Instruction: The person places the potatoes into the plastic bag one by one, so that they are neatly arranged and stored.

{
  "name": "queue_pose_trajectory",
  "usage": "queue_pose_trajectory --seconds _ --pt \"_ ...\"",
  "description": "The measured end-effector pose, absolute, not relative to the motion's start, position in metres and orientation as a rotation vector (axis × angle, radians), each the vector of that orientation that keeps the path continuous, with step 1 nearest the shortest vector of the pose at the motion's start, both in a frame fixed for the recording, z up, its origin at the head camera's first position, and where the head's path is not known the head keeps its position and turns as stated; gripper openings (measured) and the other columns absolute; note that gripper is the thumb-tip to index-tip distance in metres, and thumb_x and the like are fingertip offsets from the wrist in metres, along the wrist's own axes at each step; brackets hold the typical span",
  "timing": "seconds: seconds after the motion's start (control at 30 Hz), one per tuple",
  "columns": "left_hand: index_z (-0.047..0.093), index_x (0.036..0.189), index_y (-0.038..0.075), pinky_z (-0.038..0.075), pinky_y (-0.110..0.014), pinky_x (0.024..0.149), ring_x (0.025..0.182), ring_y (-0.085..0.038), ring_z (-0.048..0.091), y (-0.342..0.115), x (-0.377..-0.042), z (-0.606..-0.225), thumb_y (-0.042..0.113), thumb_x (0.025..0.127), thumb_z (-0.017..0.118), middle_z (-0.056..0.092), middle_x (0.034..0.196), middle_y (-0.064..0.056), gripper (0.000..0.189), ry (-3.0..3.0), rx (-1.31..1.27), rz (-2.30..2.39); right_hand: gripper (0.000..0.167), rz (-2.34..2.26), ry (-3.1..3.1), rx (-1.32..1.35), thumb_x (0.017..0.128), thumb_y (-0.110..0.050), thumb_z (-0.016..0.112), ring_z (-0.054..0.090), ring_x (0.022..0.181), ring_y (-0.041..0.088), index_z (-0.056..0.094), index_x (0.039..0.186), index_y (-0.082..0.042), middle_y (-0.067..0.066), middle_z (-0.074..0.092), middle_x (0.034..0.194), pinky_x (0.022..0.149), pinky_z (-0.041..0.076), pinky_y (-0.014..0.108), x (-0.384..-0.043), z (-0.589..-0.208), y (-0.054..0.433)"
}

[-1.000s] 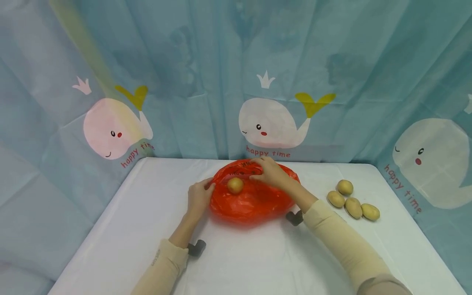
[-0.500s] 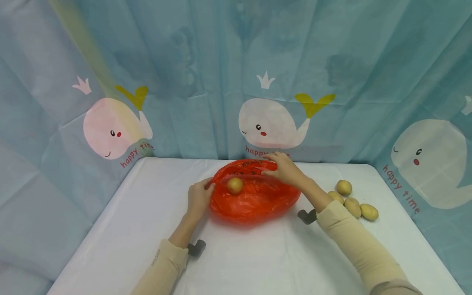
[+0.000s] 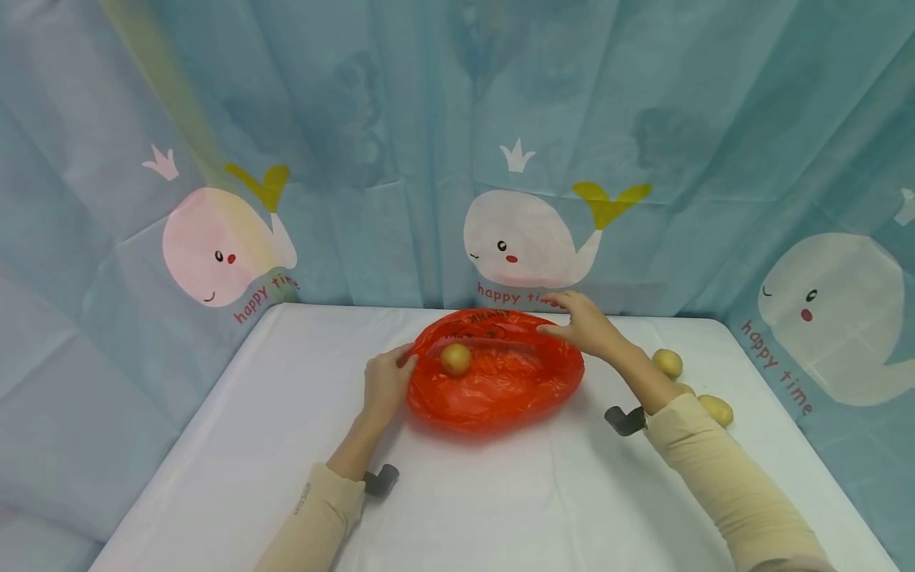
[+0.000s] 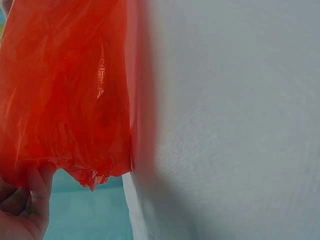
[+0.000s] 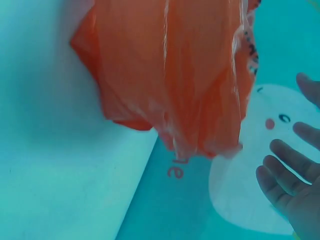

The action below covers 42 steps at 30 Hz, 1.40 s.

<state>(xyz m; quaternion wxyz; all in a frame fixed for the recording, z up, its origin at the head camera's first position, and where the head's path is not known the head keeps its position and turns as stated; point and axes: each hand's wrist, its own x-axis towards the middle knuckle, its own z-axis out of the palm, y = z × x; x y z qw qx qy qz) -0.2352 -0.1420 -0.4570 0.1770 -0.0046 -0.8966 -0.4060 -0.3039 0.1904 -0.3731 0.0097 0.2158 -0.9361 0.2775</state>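
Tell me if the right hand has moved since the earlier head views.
Yes, the right hand has moved rightward, judged against the middle whale print.

the bag (image 3: 493,401) sits on the surface (image 3: 472,508), near its far edge. a potato (image 3: 456,360) is in the bag, left of its middle. the left hand (image 3: 387,387) is at the bag's left rim, the right hand (image 3: 589,326) just beside its far right rim. other potatoes (image 3: 716,411) lie on the surface right of the bag, partly behind the right arm (image 3: 722,469). a curtain (image 3: 400,119) hangs behind.
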Motion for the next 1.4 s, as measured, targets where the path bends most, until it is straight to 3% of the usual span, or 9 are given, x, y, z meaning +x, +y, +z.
queue_pose_trajectory --seconds 0.7,1.4 --pt "0.067 0.122 0.001 0.057 -0.041 0.09 0.108 -0.032 0.068 -0.144 -0.237 -0.459 0.013 0.093 0.065 0.071 0.116 -0.018 0.031 -2.526 -0.039 -1.154 0.06 0.844 -2.922 0.525 0.088 -0.028 0.073 0.05 0.125 0.043 0.051 0.137 -0.002 0.023 0.052 0.137 0.099 0.049 0.059 -0.302 -0.373 0.242" --pt "0.066 0.123 0.001 0.056 -0.041 0.091 0.11 -0.032 0.068 -0.143 -0.235 -0.459 0.013 0.093 0.065 0.07 0.118 -0.017 0.032 -2.533 -0.021 -1.166 0.073 0.838 -2.994 0.341 0.091 -0.047 0.064 0.043 0.127 0.045 0.042 0.143 -0.001 0.027 0.045 0.141 0.103 0.042 0.064 -0.296 -0.379 0.288"
